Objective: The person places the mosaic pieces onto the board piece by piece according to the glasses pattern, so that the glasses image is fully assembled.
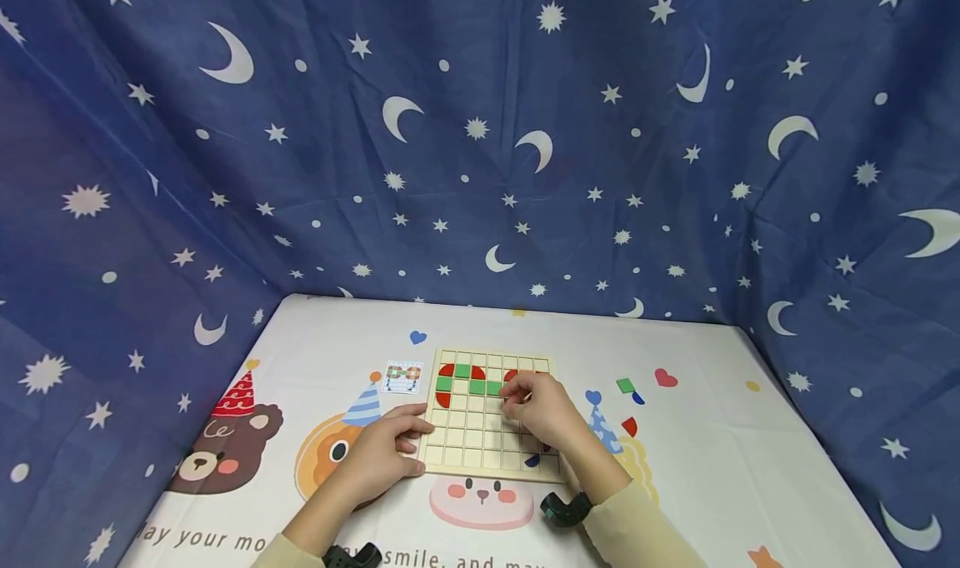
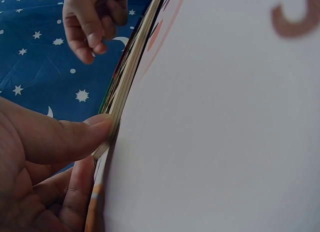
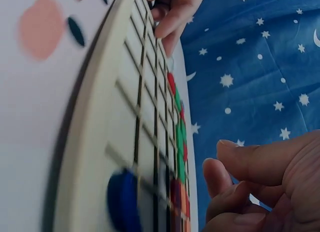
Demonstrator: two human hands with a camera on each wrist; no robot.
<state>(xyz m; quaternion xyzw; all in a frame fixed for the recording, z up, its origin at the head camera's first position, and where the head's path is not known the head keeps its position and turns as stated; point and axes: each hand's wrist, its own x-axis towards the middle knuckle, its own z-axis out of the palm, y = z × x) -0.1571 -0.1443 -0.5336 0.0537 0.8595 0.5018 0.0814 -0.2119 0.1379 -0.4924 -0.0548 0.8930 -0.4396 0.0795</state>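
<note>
A pale wooden grid board (image 1: 465,439) lies on the table. Green squares (image 1: 477,387) and red rounded pieces (image 1: 444,400) fill some cells in its upper rows. My left hand (image 1: 386,455) rests at the board's left edge; its thumb (image 2: 85,137) touches the lower left corner. Above the board's right half is my right hand (image 1: 542,406), fingers bent. In the right wrist view its thumb and forefinger (image 3: 215,174) stand close together with no piece visible between them. A dark blue rounded piece (image 1: 532,460) sits near the board's lower right, partly beside the right forearm.
A small printed pattern card (image 1: 402,376) lies left of the board's top. To the right are a loose green square (image 1: 626,386), a blue piece (image 1: 638,398) and a red piece (image 1: 630,426). A blue star-patterned curtain (image 1: 480,135) stands behind the table.
</note>
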